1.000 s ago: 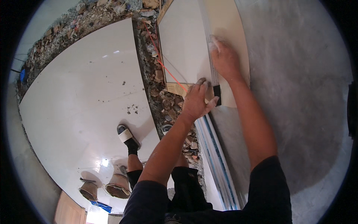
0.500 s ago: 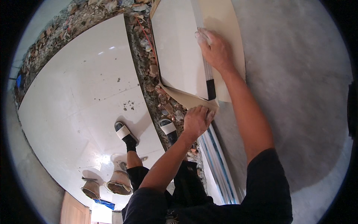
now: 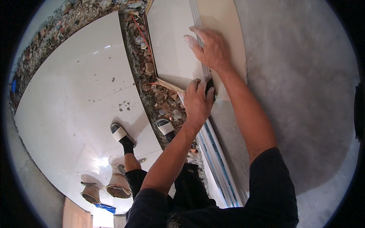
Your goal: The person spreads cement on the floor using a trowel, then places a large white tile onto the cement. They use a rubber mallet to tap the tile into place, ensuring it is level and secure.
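Grey cement wall, bare, filling the right side. White glossy floor tiles, speckled with debris, beside a rubble strip. Cream tile, large, lying against the wall, long axis running away from the person. Metal straightedge, long, laid along the tile's right portion. Right hand: flat on tile and straightedge, fingers spread, gripping nothing. Left hand: nearer the body, at the tile's near edge, fingers curled on a small dark tool.
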{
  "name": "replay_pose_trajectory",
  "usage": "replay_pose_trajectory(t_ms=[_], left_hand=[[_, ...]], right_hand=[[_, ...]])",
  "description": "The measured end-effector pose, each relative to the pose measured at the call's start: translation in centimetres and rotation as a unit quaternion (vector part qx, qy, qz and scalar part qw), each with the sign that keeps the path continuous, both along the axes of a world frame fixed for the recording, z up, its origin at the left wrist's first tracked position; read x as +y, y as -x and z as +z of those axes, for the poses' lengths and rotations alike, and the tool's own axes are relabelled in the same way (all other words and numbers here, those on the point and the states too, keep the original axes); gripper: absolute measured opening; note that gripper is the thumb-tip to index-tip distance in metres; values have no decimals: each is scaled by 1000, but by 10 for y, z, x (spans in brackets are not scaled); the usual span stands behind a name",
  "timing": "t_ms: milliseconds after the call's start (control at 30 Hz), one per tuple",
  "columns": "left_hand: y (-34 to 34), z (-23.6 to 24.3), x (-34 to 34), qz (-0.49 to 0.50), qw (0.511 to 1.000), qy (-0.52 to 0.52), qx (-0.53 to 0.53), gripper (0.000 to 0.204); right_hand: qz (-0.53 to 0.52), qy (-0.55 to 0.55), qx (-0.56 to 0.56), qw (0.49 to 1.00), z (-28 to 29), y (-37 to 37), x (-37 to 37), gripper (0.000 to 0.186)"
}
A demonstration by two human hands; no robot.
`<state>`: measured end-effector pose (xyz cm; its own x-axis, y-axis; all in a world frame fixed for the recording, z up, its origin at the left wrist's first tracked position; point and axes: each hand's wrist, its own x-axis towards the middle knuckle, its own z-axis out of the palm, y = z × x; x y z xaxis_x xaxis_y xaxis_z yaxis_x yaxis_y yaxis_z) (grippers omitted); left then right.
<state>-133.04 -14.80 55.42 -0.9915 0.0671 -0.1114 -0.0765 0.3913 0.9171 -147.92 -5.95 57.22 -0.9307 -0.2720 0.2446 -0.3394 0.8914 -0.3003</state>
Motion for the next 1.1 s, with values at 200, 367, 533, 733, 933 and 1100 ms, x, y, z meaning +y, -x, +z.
replay_pose_trajectory(t_ms=[200,367,533,733,933,1100], left_hand=[[-20,7,5,38,996,-70,-34,19],[-72,4,-16,22,995,-89,-43,15],[-87,-5,-19,12,998,-54,-22,14],[-62,7,-42,-95,995,-1,6,19],[40,-21,-50,10,985,-48,-168,55],[61,-44,-26,-16,996,-69,-61,68]], right_hand=[[-6,22,-16,1000,1,2,2,44],[16,59,-30,998,4,3,3,37],[6,-37,-8,999,3,1,-2,44],[-6,-221,7,975,-1,1,-8,48],[-10,-186,-30,982,-1,4,-6,48],[-12,-158,-33,987,0,3,-7,50]])
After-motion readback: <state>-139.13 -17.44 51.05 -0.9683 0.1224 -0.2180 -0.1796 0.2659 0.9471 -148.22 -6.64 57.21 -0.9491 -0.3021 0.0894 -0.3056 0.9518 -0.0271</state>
